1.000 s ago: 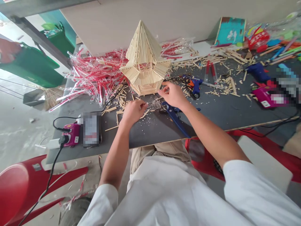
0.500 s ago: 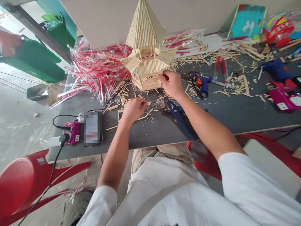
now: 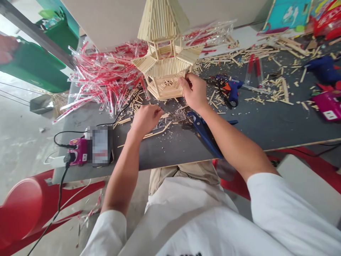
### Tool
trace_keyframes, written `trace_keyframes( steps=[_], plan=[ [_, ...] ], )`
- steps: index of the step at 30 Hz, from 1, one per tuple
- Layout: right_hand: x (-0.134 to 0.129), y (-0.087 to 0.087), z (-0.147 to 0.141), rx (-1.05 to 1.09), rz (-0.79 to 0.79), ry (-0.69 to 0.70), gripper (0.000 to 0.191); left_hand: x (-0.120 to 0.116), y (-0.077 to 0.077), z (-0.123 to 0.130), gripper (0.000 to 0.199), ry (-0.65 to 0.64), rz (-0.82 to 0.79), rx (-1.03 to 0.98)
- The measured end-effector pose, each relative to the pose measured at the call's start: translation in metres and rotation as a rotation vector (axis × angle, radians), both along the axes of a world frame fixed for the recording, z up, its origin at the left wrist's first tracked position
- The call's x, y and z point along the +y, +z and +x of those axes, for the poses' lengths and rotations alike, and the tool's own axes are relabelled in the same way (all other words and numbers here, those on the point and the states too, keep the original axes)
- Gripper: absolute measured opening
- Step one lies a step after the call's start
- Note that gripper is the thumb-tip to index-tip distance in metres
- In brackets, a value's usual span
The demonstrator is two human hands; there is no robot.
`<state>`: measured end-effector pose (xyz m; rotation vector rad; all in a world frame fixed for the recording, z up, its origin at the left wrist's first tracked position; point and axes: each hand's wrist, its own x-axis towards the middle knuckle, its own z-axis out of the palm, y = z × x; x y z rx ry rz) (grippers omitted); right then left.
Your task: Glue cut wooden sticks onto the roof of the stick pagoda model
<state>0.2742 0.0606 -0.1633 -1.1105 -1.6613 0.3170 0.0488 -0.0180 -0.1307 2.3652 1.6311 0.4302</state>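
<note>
Right hand (image 3: 195, 91) now grasps the stick pagoda (image 3: 170, 67) low at right, base lattice (image 3: 168, 84) more exposed, apparently easing access. Left hand (image 3: 145, 120): curled; I cannot tell its contents.

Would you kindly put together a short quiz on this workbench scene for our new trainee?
1. Which of these is the right hand nearest to?
A) bin
B) model
C) phone charger plug on the floor
2. True or false: the phone lies on the table beside the purple socket.
3. Fill in the blank: the long handle of the cutter is ____ in colour.

Key:
1. B
2. True
3. blue
</note>
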Motion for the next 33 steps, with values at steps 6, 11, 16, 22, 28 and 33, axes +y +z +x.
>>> trace_keyframes(
  steps=[6, 11, 16, 22, 28, 33],
  plan=[
    [-0.005, -0.004, -0.002, 0.020, 0.018, 0.005, 0.059, 0.003, -0.011, 0.000, 0.028, 0.031, 0.063, -0.063],
    [-0.014, -0.004, -0.003, -0.063, -0.006, 0.020, 0.061, -0.002, -0.021, 0.001, 0.028, 0.062, 0.099, -0.118],
    [-0.017, -0.004, 0.002, -0.110, -0.038, 0.024, 0.058, -0.005, -0.021, 0.002, 0.028, 0.119, 0.109, -0.136],
    [-0.018, -0.003, 0.005, -0.158, 0.002, 0.040, 0.050, 0.000, -0.026, 0.001, 0.031, 0.227, 0.119, -0.239],
    [-0.023, -0.002, 0.002, -0.177, 0.044, 0.126, 0.039, 0.009, -0.035, -0.002, 0.033, 0.277, 0.180, -0.255],
    [-0.026, -0.004, -0.002, -0.235, 0.088, 0.177, 0.030, 0.014, -0.044, -0.008, 0.043, 0.356, 0.159, -0.204]
  ],
)
